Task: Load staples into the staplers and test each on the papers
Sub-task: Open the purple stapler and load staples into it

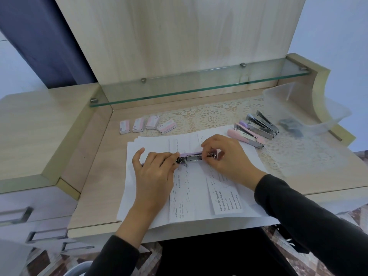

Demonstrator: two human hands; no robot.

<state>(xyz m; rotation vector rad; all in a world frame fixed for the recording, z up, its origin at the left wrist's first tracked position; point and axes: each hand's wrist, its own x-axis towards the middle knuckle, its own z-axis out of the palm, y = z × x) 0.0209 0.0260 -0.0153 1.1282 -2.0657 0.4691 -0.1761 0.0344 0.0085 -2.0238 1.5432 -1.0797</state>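
A lilac stapler (192, 156) lies swung open across a stack of white papers (191, 194) in the middle of the desk, its metal staple channel exposed. My left hand (154, 170) holds the stapler's left end down with curled fingers. My right hand (225, 158) pinches the right end of the metal channel; whether staples sit between its fingertips is too small to tell. Several small staple boxes (148, 125) lie in a row behind the papers. Several more staplers (253, 129), pink, lilac and metal, lie at the right on a lace mat.
A clear plastic tub (310, 108) with dark items inside stands at the far right. A glass shelf (199, 86) overhangs the desk's back. A raised wooden counter with drawers (39, 136) borders the left side. The lace mat (215, 116) covers the back of the desk.
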